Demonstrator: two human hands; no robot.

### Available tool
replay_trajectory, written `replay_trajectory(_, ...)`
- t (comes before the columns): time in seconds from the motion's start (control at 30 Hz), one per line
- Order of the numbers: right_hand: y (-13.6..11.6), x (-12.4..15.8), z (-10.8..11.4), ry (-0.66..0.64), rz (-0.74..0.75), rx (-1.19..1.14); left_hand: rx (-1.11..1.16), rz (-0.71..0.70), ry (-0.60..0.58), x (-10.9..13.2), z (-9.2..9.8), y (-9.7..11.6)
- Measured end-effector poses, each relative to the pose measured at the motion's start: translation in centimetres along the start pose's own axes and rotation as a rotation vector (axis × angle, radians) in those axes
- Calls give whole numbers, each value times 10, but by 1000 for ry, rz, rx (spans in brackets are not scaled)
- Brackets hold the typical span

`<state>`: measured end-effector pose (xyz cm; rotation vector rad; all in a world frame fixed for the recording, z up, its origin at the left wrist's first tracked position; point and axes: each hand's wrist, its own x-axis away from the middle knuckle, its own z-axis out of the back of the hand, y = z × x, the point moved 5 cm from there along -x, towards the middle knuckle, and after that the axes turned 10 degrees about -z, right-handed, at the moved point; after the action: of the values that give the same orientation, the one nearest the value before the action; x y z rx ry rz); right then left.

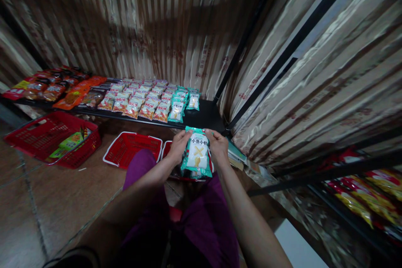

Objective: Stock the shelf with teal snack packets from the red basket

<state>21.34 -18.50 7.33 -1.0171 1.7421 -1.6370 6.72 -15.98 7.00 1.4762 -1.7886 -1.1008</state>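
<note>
Between both hands I hold a teal and white snack bag (198, 153) with its printed front facing up. My left hand (179, 146) pinches its upper left corner, and my right hand (217, 144) grips the upper right. Below the bag is a red basket (166, 149) with a white rim, mostly hidden by my hands and the bag; more teal packaging shows at the bag's lower edge. Ahead on the black shelf (205, 115), matching teal bags (176, 110) stand at the right end of several rows of white and orange snack bags (135, 104).
Orange and dark snack packs (52, 88) fill the shelf's left end. On the tiled floor sit a red basket (89, 150) with green packs (70, 141) and another red basket (125, 150). Black rack posts (245, 46) and a shelf of yellow-red bags (370, 192) are at right.
</note>
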Motion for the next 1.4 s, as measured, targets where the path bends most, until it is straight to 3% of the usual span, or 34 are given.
replay_trajectory(0.27,-14,-6,3,93,0,80,41,168,-150,21,-4,-4)
replay_trajectory(0.4,-16,-9,2,116,-1,109,58,218,-134,25,-4,-4)
replay_trajectory(0.67,-4,2,-10,-36,-143,-3,19,163,-32,15,5,-4)
replay_trajectory(0.93,13,30,-4,-180,-227,36,8,17,73,2,10,3)
replay_trajectory(1.03,15,35,-2,-192,-277,47,35,23,71,2,10,4)
replay_trajectory(1.4,14,42,-5,-188,-232,-101,112,30,26,3,8,6)
